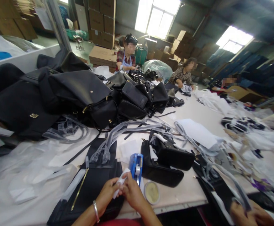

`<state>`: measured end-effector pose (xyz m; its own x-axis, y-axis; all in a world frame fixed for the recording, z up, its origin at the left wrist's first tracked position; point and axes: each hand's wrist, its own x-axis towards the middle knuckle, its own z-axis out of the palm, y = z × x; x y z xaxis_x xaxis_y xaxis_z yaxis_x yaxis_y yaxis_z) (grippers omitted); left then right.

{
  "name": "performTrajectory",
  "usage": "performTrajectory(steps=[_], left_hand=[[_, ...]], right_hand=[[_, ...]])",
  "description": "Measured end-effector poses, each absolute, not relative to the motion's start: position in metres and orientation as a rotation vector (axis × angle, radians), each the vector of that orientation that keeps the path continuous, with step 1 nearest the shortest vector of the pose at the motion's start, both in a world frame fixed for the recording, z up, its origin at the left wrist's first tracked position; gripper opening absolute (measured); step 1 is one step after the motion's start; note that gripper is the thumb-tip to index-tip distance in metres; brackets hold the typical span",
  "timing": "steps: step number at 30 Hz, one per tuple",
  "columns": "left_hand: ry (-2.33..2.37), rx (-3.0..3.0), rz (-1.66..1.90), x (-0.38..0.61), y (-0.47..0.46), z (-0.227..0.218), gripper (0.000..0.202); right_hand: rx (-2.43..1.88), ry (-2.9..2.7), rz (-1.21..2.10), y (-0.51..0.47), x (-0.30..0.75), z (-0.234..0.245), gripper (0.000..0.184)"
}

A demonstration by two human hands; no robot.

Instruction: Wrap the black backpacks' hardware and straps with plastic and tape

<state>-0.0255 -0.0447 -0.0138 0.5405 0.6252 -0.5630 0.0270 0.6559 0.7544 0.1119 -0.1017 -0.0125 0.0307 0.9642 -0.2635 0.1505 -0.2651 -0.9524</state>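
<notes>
Between my left hand (110,190) and my right hand (129,186) is a small folded piece of white paper (123,177); the fingers of both hands pinch it. Below and left of it lies a black bag (94,185) with a gold zipper (80,188), its straps wrapped in clear plastic (108,144). Just beyond my right hand stands a blue tape dispenser (137,163) with a roll in it. A round, shallow container (151,192) with a yellowish face sits to the right of my right wrist.
Black bags (76,88) are heaped at the back left. Two black pouches (165,160) lie right of the dispenser. White sheets (195,131) and plastic wrap (26,166) cover parts of the table. A co-worker's hands (247,213) handle a wrapped strap at the lower right; several people sit farther back.
</notes>
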Motion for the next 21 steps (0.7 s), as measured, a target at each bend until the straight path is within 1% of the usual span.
performTrajectory(steps=[4,9,10,13,15,18,19,21], left_hand=[[0.932,0.654,0.437,-0.024,-0.044,-0.022,0.043],[0.848,0.354,0.394,-0.032,-0.037,-0.029,0.033],[0.843,0.331,0.378,-0.034,-0.035,-0.030,0.031],[0.835,0.290,0.327,-0.040,-0.030,-0.031,0.022],[0.839,0.283,0.297,-0.041,-0.028,-0.032,0.015],[0.859,0.304,0.270,-0.040,-0.027,-0.031,0.014],[0.869,0.319,0.270,-0.038,-0.027,-0.030,0.013],[0.895,0.362,0.273,-0.036,-0.025,-0.025,0.010]], right_hand=[[-1.439,-1.168,1.389,-0.101,0.114,-0.006,0.026],[-1.447,-1.452,1.238,-0.095,0.112,-0.017,0.031],[-1.458,-1.583,1.123,-0.093,0.112,-0.023,0.034],[-1.431,-2.023,0.622,-0.086,0.115,-0.042,0.037],[-1.353,-2.253,0.315,-0.080,0.118,-0.048,0.035],[-1.181,-2.518,-0.069,-0.071,0.123,-0.046,0.031],[-1.115,-2.589,-0.173,-0.068,0.125,-0.044,0.030],[-0.979,-2.698,-0.257,-0.062,0.128,-0.039,0.028]])
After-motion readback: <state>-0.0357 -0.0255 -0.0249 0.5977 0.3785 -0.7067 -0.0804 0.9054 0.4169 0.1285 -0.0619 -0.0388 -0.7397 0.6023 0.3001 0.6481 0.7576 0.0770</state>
